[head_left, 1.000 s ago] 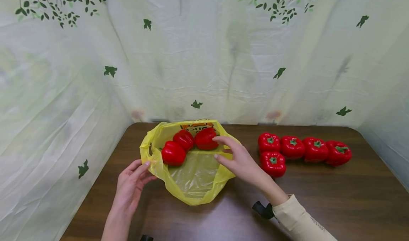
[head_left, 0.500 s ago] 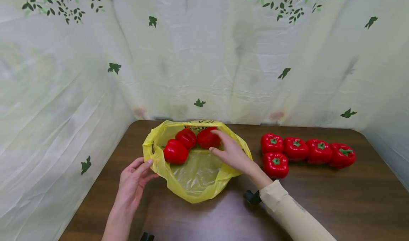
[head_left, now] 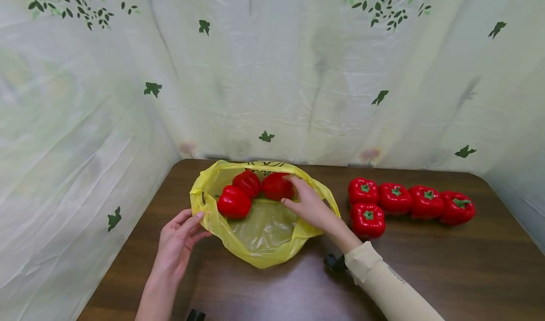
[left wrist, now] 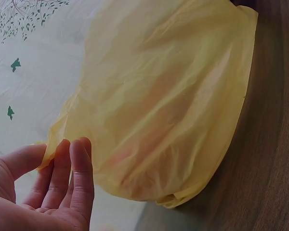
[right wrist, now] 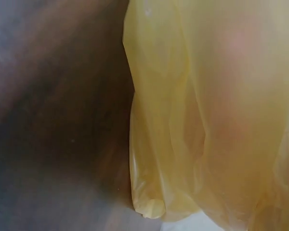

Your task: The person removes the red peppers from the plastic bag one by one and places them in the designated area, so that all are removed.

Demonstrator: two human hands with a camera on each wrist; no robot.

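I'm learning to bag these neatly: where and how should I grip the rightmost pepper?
Grip the rightmost pepper across its near and far sides, probably best from above: the next pepper crowds its left, while those rounded sides stand free.

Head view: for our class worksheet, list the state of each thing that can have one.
Yellow bag: open, mouth facing up
Left hand: pinching the bag's edge
Right hand: at the rightmost bagged pepper; grip unclear
Other two bagged peppers: uncut where visible
Five peppers outside: uncut where visible, stems on
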